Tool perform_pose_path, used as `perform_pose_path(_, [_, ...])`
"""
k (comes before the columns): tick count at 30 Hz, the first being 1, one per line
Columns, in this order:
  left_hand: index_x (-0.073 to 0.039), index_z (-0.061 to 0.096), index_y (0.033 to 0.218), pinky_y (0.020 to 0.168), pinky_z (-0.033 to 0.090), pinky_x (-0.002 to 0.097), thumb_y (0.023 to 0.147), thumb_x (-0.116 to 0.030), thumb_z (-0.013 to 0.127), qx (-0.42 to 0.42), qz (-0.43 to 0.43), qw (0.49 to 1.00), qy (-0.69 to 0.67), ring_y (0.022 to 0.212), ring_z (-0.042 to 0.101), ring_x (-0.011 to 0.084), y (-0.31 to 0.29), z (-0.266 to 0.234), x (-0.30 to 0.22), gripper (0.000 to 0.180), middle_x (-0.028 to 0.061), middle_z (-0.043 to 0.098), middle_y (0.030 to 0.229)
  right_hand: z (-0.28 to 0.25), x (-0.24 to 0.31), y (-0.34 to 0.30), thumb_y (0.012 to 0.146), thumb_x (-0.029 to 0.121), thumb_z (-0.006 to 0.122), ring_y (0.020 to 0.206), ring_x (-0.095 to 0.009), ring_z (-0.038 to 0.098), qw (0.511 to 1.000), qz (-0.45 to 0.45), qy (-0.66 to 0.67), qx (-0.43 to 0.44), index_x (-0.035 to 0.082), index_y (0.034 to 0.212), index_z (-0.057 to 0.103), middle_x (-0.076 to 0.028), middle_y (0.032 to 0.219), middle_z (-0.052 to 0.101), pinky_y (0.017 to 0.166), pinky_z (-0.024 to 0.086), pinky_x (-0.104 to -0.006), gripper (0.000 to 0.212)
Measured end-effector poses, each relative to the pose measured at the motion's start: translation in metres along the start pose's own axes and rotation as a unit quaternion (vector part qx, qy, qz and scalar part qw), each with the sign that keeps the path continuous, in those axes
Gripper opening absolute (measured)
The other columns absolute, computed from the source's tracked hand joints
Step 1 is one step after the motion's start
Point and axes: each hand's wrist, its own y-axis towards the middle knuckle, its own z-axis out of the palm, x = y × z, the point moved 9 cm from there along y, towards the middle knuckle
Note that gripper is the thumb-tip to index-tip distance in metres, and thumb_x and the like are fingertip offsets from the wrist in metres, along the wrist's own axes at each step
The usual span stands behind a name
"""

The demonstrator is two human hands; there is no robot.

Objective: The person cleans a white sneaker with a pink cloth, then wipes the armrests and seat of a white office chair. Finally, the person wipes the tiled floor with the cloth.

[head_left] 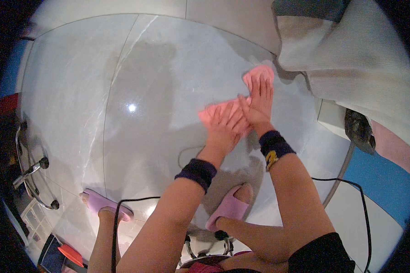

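Note:
A pink cloth [207, 116] lies spread on the grey tiled floor [168, 82], with one part reaching up and to the right. My left hand [223, 128] presses flat on its left part, fingers stretched and spread. Higher up, my right hand [260, 102] rests palm down on the right part, its fingers extended and the thumb pointing toward the left hand. Both hands are open, side by side and close together. Between and under them, some of the cloth is hidden. Each wrist wears a dark band.
A pale curtain [346, 59] hangs to the floor at the upper right, near a dark object [360, 129]. My feet wear pink slippers [232, 207]. Chair legs with casters [32, 173] stand at left. Black cables [362, 200] curve past both arms. A red dustpan-like item [70, 255] sits lower left.

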Motion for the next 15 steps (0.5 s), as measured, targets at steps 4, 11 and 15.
perform_pose_path(4, [-0.017,0.060,0.139,0.121,0.012,0.0630,0.091,-0.043,0.059,0.015,0.006,1.000,0.014,0.151,0.025,0.0379,-0.068,0.002,-0.022,0.054,0.0085,0.039,0.159,-0.003,0.032,-0.062,0.085,0.041,0.069,0.152,-0.040,0.019,0.999,0.015,-0.017,0.048,0.008,0.154,0.036,-0.019,0.163,0.026,0.123,0.013,-0.0553,0.084])
perform_pose_path(11, [-0.017,0.057,0.140,0.117,0.017,0.0680,0.092,-0.040,0.062,0.099,-0.117,0.986,0.061,0.148,0.024,0.0475,-0.248,-0.012,-0.016,0.053,0.0136,0.040,0.157,0.026,0.177,-0.150,0.082,0.037,0.067,0.153,-0.037,0.017,0.957,-0.147,0.098,0.229,0.013,0.155,0.037,-0.014,0.163,0.027,0.124,0.008,-0.0563,0.082])
perform_pose_path(15, [-0.022,0.057,0.140,0.117,0.017,0.0694,0.092,-0.037,0.063,0.109,-0.175,0.977,0.048,0.146,0.026,0.0493,-0.303,-0.021,-0.012,0.051,0.0138,0.042,0.152,0.019,0.237,-0.174,0.081,0.036,0.065,0.153,-0.034,0.021,0.922,-0.254,0.144,0.254,0.014,0.152,0.042,-0.011,0.163,0.029,0.125,0.009,-0.0530,0.077])
